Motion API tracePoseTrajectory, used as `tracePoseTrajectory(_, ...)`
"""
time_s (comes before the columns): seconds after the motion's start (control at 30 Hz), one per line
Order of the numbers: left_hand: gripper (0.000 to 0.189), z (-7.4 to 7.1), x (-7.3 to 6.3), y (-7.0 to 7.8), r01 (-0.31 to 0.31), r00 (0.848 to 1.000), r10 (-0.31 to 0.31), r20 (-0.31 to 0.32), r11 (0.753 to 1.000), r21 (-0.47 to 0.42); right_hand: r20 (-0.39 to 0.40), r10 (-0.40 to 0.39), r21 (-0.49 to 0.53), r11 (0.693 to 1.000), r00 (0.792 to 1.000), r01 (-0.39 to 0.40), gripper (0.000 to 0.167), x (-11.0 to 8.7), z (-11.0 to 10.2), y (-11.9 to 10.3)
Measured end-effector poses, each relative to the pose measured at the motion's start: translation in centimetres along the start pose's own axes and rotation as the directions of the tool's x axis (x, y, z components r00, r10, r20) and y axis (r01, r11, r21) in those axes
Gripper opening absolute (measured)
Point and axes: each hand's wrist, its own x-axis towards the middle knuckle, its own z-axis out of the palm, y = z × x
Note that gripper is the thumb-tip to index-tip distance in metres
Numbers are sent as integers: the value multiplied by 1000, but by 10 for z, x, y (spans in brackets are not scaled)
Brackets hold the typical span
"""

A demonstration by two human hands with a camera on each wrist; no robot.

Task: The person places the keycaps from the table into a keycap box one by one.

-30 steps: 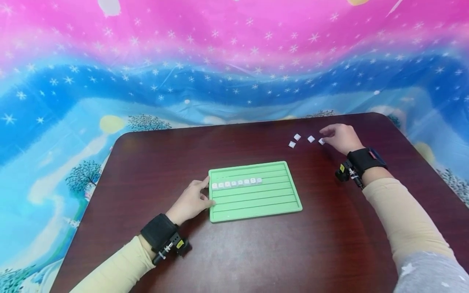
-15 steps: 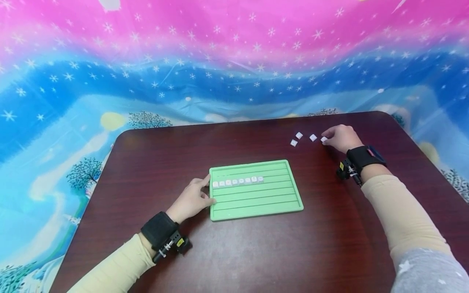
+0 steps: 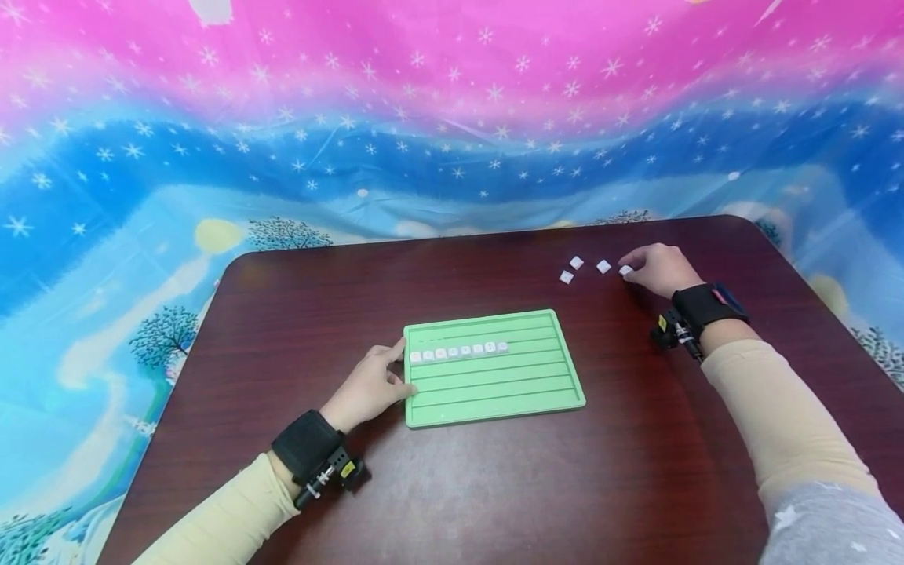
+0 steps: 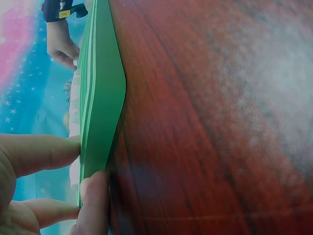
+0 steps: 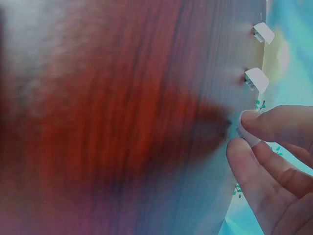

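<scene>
My left hand (image 3: 369, 386) grips the left edge of a light green ridged tray (image 3: 494, 384), thumb over the rim and fingertips along the outer side. Up close in the left wrist view, fingers (image 4: 95, 191) press against the tray's green side wall (image 4: 110, 83). A row of several white keycaps (image 3: 453, 352) sits in one of the tray's upper channels, toward its left. At the back right of the table, my right hand (image 3: 664, 271) pinches one white keycap (image 5: 249, 135) between thumb and fingertips, which partly cover it.
Three loose white keycaps lie just left of my right hand, the nearest keycap (image 3: 603, 267) by the fingertips, another keycap (image 3: 566, 277) farthest left. The dark wooden table (image 3: 494, 494) ends at a rounded back edge, before a printed snowflake cloth (image 3: 424, 157).
The head view has shifted slightly. My right hand stays at the same spot with its fingertips on the keycap. My left hand and the tray hold their place.
</scene>
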Motion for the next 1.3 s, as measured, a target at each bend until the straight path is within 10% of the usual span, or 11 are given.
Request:
tracePoseTrajectory(0.57,84,-2,-1,0,-12,1000,12,2,1000,-10,69,2,172,985,998,-14,42,-9,-7,6)
tracePoseTrajectory(0.9,84,-1,-1,0,-8,1000,8,-2,1000,-14,110,1,380,924,994,-43,45,-15,-7,-2)
tracePoseTrajectory(1.3,84,0,-1,0,-1,1000,1,-2,1000,-16,165,-14,371,927,986,-49,48,-22,1,-12)
